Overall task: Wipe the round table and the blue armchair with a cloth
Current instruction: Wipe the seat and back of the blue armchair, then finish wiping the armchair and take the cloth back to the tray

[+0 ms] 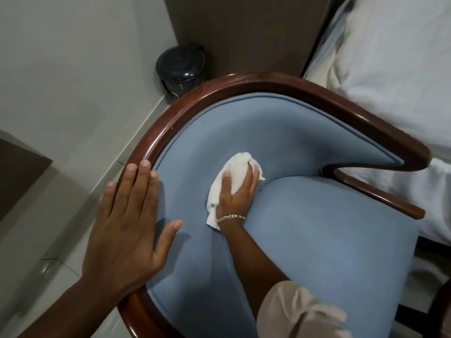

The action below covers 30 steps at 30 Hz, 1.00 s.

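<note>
1. Against the curved blue backrest of the blue armchair (305,228), the right hand (235,191) is pressing a crumpled white cloth (235,173), its fingers closing over the cloth.
2. On the armchair's dark wooden rim (156,140), the left hand (127,220) is lying flat and open, holding nothing, its thumb reaching onto the upholstery.
3. Behind the armchair, a black bin (180,67) is sitting on the floor.
4. Beside the armchair's far arm, a bed with white bedding (395,69) is showing.

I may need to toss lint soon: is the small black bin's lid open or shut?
Shut. The black bin in the corner behind the armchair shows its domed lid sitting flat on top, no opening visible.
</note>
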Each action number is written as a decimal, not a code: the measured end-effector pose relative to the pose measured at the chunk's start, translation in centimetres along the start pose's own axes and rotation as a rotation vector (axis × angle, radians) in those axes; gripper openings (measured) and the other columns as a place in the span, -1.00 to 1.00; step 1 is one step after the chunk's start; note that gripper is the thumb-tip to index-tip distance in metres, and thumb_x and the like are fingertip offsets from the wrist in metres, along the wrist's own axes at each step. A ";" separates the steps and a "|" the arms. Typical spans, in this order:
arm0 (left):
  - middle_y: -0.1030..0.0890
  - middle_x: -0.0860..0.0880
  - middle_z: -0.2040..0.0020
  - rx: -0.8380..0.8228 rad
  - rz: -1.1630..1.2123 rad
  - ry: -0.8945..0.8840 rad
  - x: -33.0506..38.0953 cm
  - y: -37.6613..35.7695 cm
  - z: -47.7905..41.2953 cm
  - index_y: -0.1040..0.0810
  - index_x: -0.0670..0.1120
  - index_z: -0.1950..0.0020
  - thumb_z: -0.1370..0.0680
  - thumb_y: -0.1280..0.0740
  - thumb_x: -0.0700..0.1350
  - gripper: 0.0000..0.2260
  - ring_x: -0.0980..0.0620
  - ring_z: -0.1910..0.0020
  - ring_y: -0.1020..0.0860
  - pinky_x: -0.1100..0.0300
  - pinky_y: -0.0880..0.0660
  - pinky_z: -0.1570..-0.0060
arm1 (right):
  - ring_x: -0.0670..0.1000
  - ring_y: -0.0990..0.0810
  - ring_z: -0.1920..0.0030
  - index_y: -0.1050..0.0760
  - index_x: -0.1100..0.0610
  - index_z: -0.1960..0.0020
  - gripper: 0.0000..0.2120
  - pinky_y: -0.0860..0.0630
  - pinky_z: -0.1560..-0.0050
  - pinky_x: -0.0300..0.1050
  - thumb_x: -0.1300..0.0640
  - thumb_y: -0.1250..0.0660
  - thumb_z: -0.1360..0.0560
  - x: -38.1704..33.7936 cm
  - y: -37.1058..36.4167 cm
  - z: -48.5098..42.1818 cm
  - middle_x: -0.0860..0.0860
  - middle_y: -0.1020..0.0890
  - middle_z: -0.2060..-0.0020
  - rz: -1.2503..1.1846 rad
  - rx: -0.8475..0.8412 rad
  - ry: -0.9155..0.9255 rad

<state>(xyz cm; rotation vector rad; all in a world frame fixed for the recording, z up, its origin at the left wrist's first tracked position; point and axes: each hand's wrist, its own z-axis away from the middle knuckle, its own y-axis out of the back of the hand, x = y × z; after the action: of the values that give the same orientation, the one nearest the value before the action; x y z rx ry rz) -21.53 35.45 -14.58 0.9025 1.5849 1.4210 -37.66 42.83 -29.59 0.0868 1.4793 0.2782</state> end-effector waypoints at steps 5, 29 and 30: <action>-0.14 -0.26 -0.65 -0.003 0.019 0.040 0.4 0.2 -0.1 -0.17 -0.26 -0.61 -0.60 -0.02 0.18 -0.29 -0.24 -0.64 -0.13 -0.26 -0.18 -0.55 | -0.01 -0.34 -0.49 -0.24 -0.03 -0.51 -0.39 -0.27 -0.52 0.07 -0.10 -0.32 -0.52 2.5 3.3 5.8 -0.02 -0.39 -0.48 0.047 -0.251 -0.271; -0.63 -0.24 -0.32 0.210 2.444 0.820 -27.3 10.9 1.9 -0.50 -0.10 -0.44 -0.29 -0.63 -0.08 -0.26 -0.27 -0.29 -0.62 -0.18 -0.59 -0.16 | 0.03 -0.56 -0.19 -0.34 0.02 -0.44 -0.22 -0.55 -0.20 -0.03 -0.11 -0.48 -0.28 -33.6 -14.1 15.9 -0.09 -0.47 -0.34 0.039 -0.875 -0.138; -0.62 -0.24 -0.34 0.297 2.469 0.820 -29.2 10.5 2.3 -0.48 -0.10 -0.46 -0.29 -0.63 -0.08 -0.23 -0.27 -0.31 -0.60 -0.17 -0.59 -0.17 | 0.02 -0.63 -0.08 -0.47 0.06 -0.32 -0.36 -0.59 -0.06 -0.10 -0.04 -0.51 -0.28 -33.8 -16.1 16.8 0.01 -0.60 -0.24 0.028 -0.924 -0.155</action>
<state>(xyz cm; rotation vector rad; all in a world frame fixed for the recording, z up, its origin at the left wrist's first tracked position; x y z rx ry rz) -7.26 11.29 -1.18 3.1560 0.1192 3.2384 -21.21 21.15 1.14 -0.6002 1.0797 0.9266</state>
